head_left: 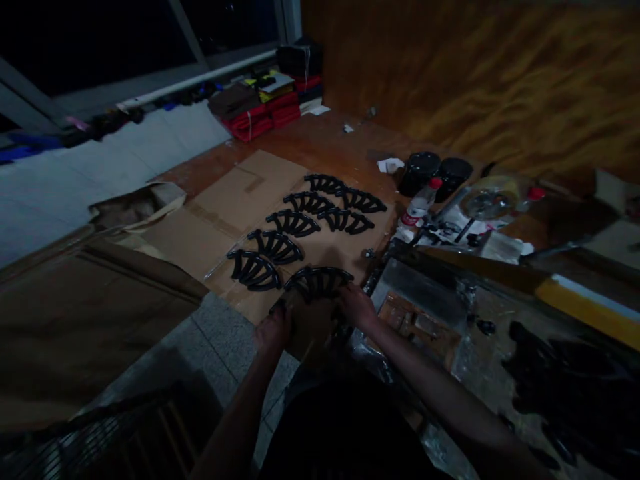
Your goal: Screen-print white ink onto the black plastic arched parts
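Observation:
Glossy black curved pieces lie in fan-shaped groups on a flat sheet of cardboard (225, 207). Nearest to me is one fan of black curved pieces (320, 281), between my hands. My right hand (356, 305) is at its right end, fingers closed on a black curved piece there. At the fan's lower left is my left hand (274, 328), its fingers closed, with a short dark end of a black piece showing at the fingertips. Another fan (254, 270) lies just left, and several more stretch away in two rows. Dim light hides the exact grip.
A worktable (407, 283) with metal plates stands at right, bearing a heap of black pieces (565, 380). Behind it are a red-capped bottle (421, 203), black round containers (420, 173) and a tape roll (489, 198). Folded red cloth (265, 115) is stacked at the back; brown cardboard (95, 320) lies left.

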`<state>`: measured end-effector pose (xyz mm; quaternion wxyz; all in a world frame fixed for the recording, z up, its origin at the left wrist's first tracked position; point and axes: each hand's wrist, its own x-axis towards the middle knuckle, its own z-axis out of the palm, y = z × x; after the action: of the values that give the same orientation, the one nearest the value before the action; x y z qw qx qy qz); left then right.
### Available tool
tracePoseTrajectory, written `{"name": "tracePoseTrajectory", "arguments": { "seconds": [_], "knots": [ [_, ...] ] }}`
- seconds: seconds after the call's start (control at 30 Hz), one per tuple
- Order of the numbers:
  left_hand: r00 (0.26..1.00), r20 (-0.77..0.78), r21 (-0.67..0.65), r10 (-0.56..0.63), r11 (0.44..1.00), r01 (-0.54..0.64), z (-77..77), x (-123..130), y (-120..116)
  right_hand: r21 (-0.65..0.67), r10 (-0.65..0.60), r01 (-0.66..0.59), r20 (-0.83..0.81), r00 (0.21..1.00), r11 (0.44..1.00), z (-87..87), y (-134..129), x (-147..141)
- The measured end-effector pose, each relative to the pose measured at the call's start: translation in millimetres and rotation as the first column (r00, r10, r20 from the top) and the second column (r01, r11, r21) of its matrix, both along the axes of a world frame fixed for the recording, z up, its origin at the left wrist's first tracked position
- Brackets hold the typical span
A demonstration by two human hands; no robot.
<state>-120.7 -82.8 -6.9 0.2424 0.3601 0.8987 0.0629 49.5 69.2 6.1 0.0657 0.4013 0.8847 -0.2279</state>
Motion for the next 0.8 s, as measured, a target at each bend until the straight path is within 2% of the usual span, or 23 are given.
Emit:
{"name": "tracePoseTrajectory", "arguments": {
  "seconds": [0.07, 0.13, 0.2, 0.33, 0.5, 0.6, 0.7, 0.8],
  "knots": [
    [0.997, -0.050, 0.088, -0.059, 0.994, 0.063, 3.8, 13.1, 13.7, 0.001, -0.033, 0.033, 0.038, 0.999, 0.999, 0.1, 1.3, -4.6],
    [0.977, -0.091, 0.165, -0.194, 0.964, 0.207, 1.9, 28.6, 32.6, -0.017, -0.066, 0.068, 0.092, 0.994, 0.998, 0.5, 3.8, -10.0],
    [0.948, -0.126, 0.166, -0.292, 0.936, 0.311, -5.0, 42.5, 53.2, -0.042, -0.080, 0.086, 0.122, 0.989, 0.995, -0.4, 8.1, -15.2],
    [0.941, -0.171, 0.065, -0.292, 0.950, 0.306, -18.9, 55.8, 83.6, -0.055, -0.079, 0.084, 0.083, 0.993, 0.995, -8.6, 18.2, -21.4],
    [0.939, -0.179, 0.011, -0.295, 0.953, 0.302, -16.9, 57.4, 93.3, -0.086, -0.112, 0.112, 0.007, 0.994, 0.990, -25.1, 22.2, -17.4],
    [0.917, -0.219, 0.019, -0.333, 0.938, 0.345, -13.1, 55.5, 103.3, -0.172, -0.226, 0.209, -0.085, 0.970, 0.963, -33.6, 27.4, -12.9],
    [0.877, -0.249, 0.053, -0.411, 0.898, 0.436, -14.0, 46.2, 129.6, -0.226, -0.371, 0.331, -0.166, 0.914, 0.916, -39.7, 44.8, -14.0],
    [0.824, -0.255, 0.062, -0.507, 0.841, 0.537, -18.3, 29.9, 168.0, -0.281, -0.456, 0.393, -0.215, 0.864, 0.876, -43.0, 68.6, -22.6]
  ]
}}
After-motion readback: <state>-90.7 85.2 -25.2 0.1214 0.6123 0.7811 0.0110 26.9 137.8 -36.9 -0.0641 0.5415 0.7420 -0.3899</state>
